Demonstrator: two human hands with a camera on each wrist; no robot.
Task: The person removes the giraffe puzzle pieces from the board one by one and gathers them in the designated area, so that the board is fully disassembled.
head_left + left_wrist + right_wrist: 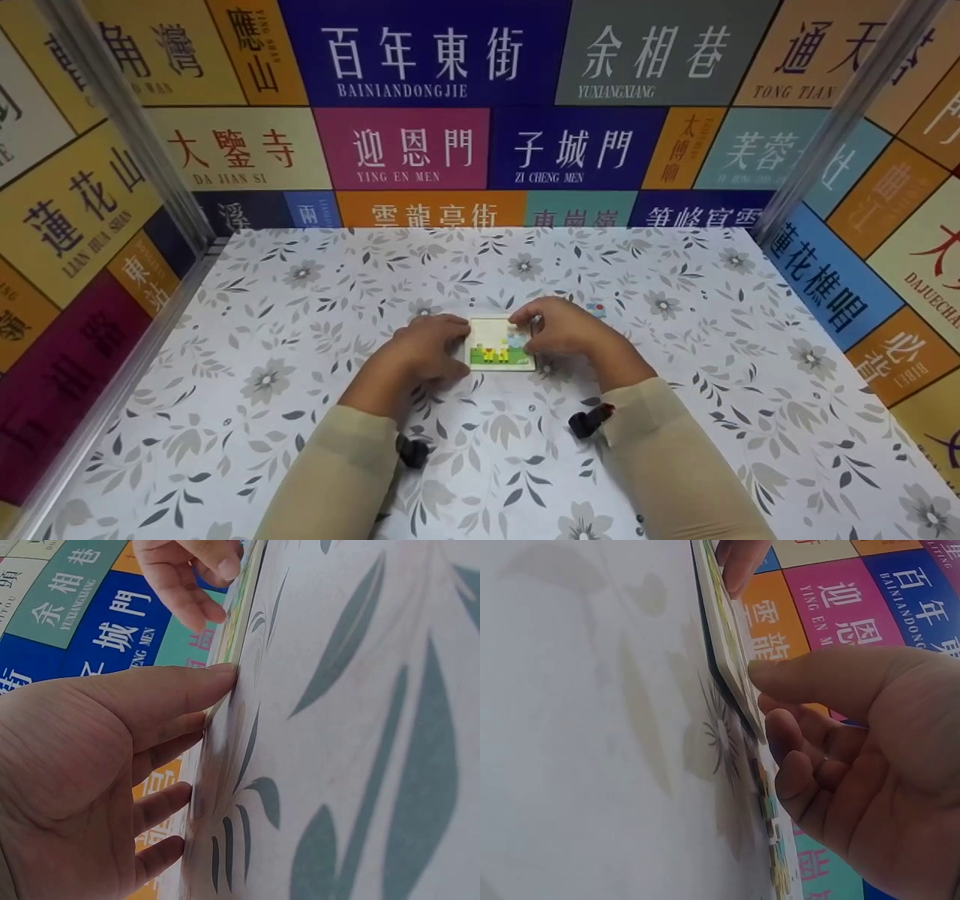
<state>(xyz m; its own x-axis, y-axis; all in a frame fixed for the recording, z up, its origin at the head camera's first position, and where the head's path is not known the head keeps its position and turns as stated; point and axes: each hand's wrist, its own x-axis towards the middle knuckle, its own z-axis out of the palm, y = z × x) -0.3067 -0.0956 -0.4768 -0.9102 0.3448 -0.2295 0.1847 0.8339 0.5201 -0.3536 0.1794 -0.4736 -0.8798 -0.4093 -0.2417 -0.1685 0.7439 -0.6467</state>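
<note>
A small jigsaw puzzle board [489, 331] lies on the table, with a pale bare area at its upper left. Along its bottom, a green strip [480, 360] carries yellow figures, and light-blue picture parts [517, 340] show at the right. My left hand [426, 346] rests at the board's left edge, thumb near the lower corner and fingers farther up, loosely spread. At the right edge is my right hand [564, 328], its thumb [772, 676] touching the board and its other fingers loosely bent. I see no piece between those fingers, though part of the contact is hidden.
A small blue piece with a red spot [597, 309] lies beyond the right hand. Several loose pieces [769, 806] sit on the table in the right wrist view. Patterned cloth [300, 420] covers the table, and printed panels [420, 150] stand behind it.
</note>
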